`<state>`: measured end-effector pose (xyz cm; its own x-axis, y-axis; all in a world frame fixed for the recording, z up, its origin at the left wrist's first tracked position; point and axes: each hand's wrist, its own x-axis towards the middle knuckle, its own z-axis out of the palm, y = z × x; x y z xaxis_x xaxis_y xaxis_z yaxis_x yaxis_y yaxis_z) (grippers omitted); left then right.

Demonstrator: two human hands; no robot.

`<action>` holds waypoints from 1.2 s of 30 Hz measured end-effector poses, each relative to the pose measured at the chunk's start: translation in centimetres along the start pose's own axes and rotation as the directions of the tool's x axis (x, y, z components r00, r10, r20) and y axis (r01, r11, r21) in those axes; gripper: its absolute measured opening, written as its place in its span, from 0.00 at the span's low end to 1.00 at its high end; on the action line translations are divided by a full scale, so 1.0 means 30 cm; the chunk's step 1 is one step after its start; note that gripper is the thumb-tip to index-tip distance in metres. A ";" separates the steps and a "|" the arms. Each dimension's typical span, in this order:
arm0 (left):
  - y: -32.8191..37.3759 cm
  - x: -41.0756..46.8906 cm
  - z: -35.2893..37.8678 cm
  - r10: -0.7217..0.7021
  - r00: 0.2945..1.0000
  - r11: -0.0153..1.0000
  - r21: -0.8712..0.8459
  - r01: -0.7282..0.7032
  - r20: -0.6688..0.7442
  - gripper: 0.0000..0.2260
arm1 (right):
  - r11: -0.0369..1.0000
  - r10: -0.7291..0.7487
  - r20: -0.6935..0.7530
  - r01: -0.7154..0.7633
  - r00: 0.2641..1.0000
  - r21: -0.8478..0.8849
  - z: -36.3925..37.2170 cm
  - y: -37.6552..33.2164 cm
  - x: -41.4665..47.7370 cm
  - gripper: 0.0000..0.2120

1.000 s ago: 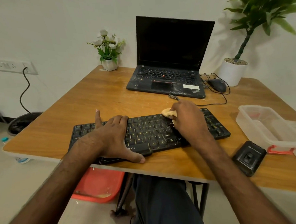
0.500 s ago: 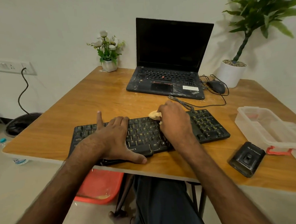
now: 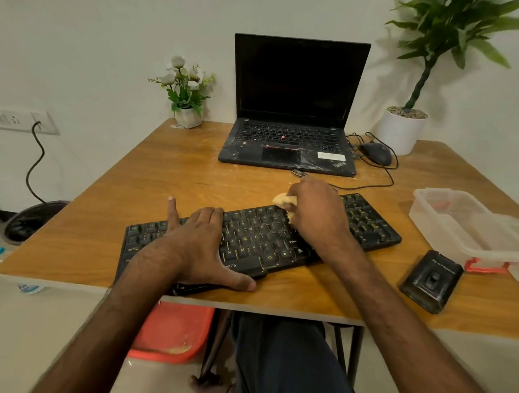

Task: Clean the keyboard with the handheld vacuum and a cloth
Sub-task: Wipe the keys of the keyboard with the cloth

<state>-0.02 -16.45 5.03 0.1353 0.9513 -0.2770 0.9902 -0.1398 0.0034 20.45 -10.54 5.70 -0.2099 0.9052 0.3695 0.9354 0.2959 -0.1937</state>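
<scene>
Black plastic keyboard point(image 3: 260, 241) sits near the wooden table's point(image 3: 191, 176) front edge. Left hand point(image 3: 195, 247) lies flat on it, fingers point(image 3: 214, 218) straight, pinning it down. Right hand point(image 3: 316, 217) grips a wadded pale-yellow cloth point(image 3: 284, 199) on the top rows. I'd wipe lightly, row by row.

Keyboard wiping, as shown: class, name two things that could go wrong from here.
1. The keyboard lies close to the table front edge; a hard stroke of the cloth in the right hand might shove it off, though the left hand presses it down.
2. The mouse cable runs just behind the right hand; a stroke could snag it and drag the mouse.
</scene>
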 end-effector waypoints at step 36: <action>0.163 0.100 -0.011 0.058 0.995 0.998 -0.022 -0.060 -0.077 0.69 | 0.987 -0.153 0.046 0.155 0.987 -0.042 0.003 0.050 -0.005 0.17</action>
<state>5.24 -14.20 4.53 0.1953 0.9599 -0.2013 0.9807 -0.1909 0.0413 21.84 -10.21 5.28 -0.3638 0.8623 0.3522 0.9025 0.4199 -0.0956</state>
